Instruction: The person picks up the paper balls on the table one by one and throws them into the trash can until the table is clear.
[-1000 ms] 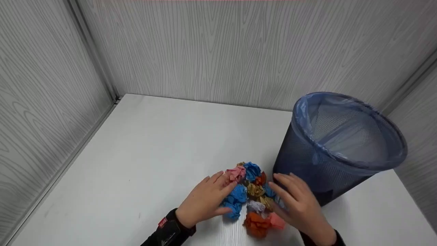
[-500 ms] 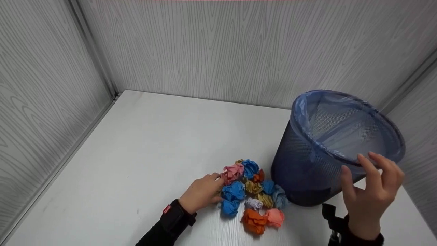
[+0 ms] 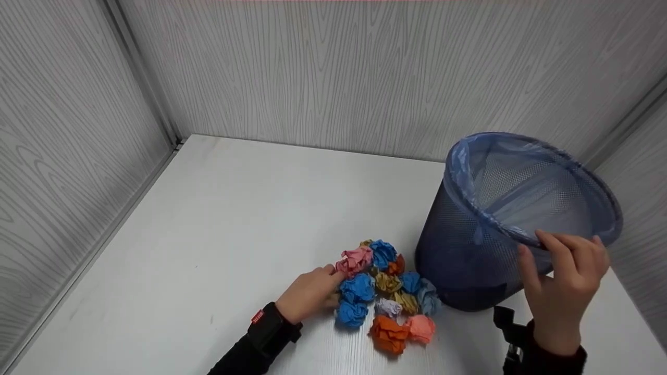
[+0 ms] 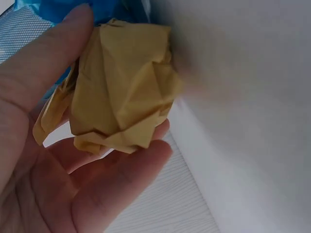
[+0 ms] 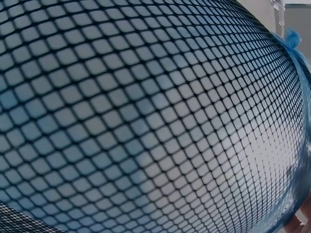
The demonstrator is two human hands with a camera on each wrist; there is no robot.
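Crumpled paper balls lie heaped in front of a dark mesh waste bin (image 3: 464, 250) lined with a blue plastic bag. At the heap's left side is my left hand (image 3: 307, 294), beside a pink ball (image 3: 355, 260) and a blue ball (image 3: 358, 288). The left wrist view shows a tan paper ball (image 4: 121, 82) held between thumb and fingers, with blue paper (image 4: 104, 9) behind it; the head view hides this ball. My right hand (image 3: 565, 284) grips the bin's near rim, fingertips over the edge. Mesh (image 5: 160, 111) fills the right wrist view.
Nearer me sit an orange ball (image 3: 390, 335) and a coral ball (image 3: 420, 328), below a pale lilac one (image 3: 388, 307). A grey-blue ball (image 3: 428, 298) lies close to the bin's base. Wood-grain panels (image 3: 312, 78) wall the white table (image 3: 234, 208).
My right hand has left the heap, moved right to the bin and closed its fingers on the rim. The left hand's spread fingers have curled in at the heap's left side.
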